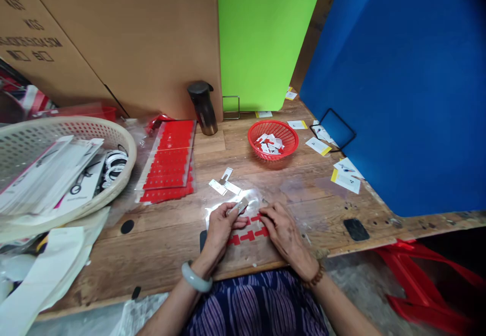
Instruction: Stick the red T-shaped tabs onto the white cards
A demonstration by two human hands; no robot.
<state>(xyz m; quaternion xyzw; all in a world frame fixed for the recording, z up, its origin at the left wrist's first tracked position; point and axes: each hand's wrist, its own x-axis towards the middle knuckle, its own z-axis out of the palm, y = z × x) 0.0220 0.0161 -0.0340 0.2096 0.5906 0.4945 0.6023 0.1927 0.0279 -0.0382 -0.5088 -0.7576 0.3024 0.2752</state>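
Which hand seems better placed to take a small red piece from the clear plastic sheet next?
Probably the right hand: its fingertips are at the small red pieces; the left hand holds a pale strip.

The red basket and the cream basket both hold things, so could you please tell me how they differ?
The cream basket looks much larger than the red basket. The cream basket runs out of the picture at the left, while the red basket shows whole. The cream basket holds long printed cards, whereas the red basket holds small white and red pieces. Both are open-topped, with holes in their walls.
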